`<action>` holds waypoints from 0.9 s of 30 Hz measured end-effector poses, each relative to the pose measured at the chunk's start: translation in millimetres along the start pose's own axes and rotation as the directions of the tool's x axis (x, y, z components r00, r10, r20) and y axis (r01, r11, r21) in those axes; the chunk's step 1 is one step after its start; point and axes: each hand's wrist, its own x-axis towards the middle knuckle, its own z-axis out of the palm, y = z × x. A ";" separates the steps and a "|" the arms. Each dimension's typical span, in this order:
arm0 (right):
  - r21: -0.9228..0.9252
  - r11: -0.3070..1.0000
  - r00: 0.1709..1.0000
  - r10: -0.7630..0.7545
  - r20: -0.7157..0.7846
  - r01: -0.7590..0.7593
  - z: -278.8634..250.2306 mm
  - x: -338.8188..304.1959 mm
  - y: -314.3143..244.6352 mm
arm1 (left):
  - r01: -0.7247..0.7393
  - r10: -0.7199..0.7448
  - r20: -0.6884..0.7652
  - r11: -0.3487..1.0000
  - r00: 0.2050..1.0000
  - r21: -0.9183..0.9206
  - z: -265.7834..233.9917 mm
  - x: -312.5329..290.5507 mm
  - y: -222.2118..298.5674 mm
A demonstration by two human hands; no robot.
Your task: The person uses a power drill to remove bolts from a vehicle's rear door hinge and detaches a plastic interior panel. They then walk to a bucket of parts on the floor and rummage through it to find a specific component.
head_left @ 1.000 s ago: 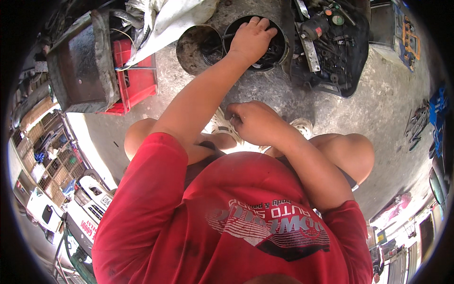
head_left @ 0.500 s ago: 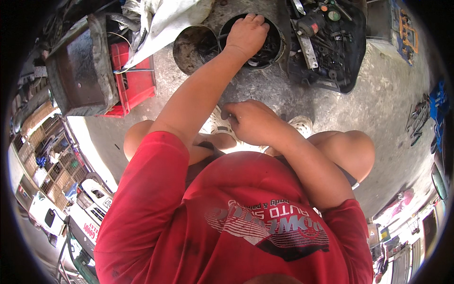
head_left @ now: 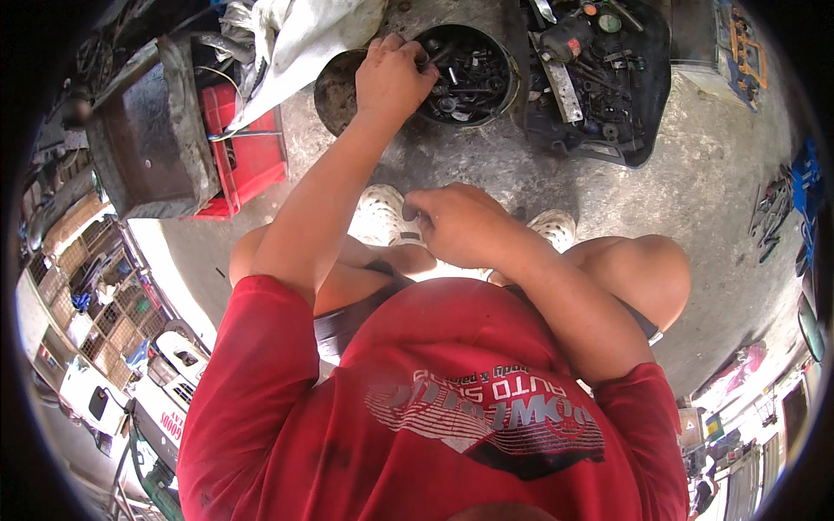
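My left hand [head_left: 391, 76] reaches forward to the left rim of a round black tub [head_left: 508, 82] full of dark bolts and nuts. Its fingers are curled, and the fingertips pinch a small dark metal part at the tub's edge. My right hand [head_left: 460, 226] hovers close to my body above my knees. Its fingers are closed and the thumb presses on the forefinger. Whether it holds anything is hidden. My two white shoes [head_left: 382, 213] show under the hands on the concrete floor [head_left: 712, 174].
A second round tub [head_left: 334, 91] stands left of the first, partly under a white sack [head_left: 304, 35]. A red crate [head_left: 256, 161] and a dark metal box [head_left: 148, 148] lie at the left. A black tray of tools and parts [head_left: 599, 87] lies at the upper right.
My left hand has pulled back from the middle of the bolt tub to its left rim, and its fingers have curled shut. My right hand has stayed in place.
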 end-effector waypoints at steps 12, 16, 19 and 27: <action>-0.006 1.000 0.999 0.021 0.024 -0.021 -2.2 3.1 -2.6 | -0.219 0.218 0.084 0.976 0.972 0.002 41.1 22.2 40.1; -0.025 0.999 1.000 0.026 0.009 -0.026 -3.1 2.6 0.8 | -0.218 0.210 0.140 0.975 0.968 0.039 39.9 24.6 41.6; -0.005 0.999 0.999 0.040 0.019 -0.040 -6.0 1.4 -0.2 | -0.219 0.189 0.249 0.971 0.950 0.100 30.4 13.2 29.7; 0.018 1.000 1.000 -0.024 -0.003 0.024 -5.2 6.4 5.2 | -0.086 0.062 0.295 0.994 0.954 0.069 0.6 -6.9 30.3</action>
